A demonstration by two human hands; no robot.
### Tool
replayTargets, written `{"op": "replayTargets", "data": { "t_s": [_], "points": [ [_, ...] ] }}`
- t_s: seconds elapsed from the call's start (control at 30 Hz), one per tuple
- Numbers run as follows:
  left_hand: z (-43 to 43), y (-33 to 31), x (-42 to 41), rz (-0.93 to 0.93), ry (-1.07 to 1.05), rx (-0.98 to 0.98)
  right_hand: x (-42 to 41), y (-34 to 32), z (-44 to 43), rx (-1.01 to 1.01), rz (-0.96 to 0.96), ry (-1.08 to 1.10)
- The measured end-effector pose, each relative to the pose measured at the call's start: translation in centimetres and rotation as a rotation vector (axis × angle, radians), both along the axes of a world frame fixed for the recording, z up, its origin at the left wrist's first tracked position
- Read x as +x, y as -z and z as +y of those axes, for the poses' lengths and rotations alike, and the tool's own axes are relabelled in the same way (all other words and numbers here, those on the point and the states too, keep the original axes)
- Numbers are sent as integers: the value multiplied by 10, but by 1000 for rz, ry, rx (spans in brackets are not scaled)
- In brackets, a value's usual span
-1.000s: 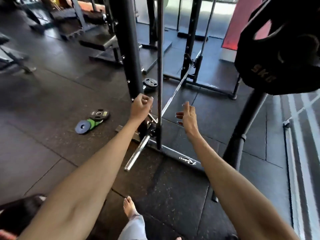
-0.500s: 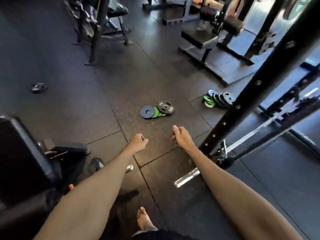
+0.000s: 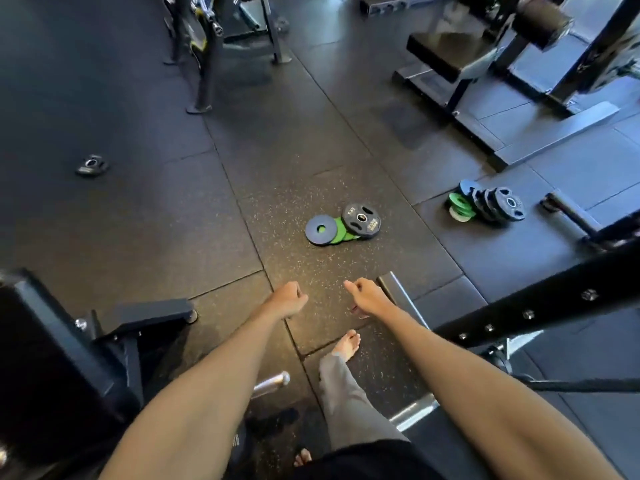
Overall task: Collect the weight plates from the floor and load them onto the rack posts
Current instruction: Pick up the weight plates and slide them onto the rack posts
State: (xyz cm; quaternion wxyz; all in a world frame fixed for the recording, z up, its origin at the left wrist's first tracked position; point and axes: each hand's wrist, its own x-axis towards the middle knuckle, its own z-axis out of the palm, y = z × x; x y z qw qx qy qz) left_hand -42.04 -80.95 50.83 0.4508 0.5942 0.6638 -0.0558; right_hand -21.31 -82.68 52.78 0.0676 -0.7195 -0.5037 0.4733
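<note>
A small pile of weight plates lies on the rubber floor ahead: a blue plate (image 3: 318, 230), green plates (image 3: 341, 234) and a black 5 kg plate (image 3: 361, 218) leaning on top. A second pile of black plates (image 3: 493, 204) with green ones (image 3: 459, 206) sits further right. One lone black plate (image 3: 91, 164) lies far left. My left hand (image 3: 287, 301) and my right hand (image 3: 367, 297) reach forward side by side, short of the centre pile, fingers curled and holding nothing. A black rack beam (image 3: 519, 308) with bolt holes crosses the right side.
A padded bench frame (image 3: 52, 341) stands at the left. A chrome barbell end (image 3: 273, 380) lies on the floor by my bare foot (image 3: 348, 344). A steel floor rail (image 3: 398, 296) lies under my right hand. More benches (image 3: 446, 53) and machines stand at the back.
The view has turned from the rack down to the floor. The centre plate pile is nearer and more central. Both hands stay empty; my right hand's fingers have curled in.
</note>
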Motion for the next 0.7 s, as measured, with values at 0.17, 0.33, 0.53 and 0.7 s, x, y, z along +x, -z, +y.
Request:
{"op": "replayTargets", "data": {
  "t_s": [0.17, 0.33, 0.53, 0.7],
  "points": [
    [114, 4, 38, 11, 24, -62, 30, 15, 107, 2, 31, 85],
    [228, -7, 84, 8, 89, -27, 65, 17, 200, -5, 72, 195],
    [339, 4, 120, -20, 192, -90, 94, 34, 286, -89, 141, 390],
    [430, 24, 128, 3, 336, -135, 99, 49, 353, -153, 195, 584]
  ]
}}
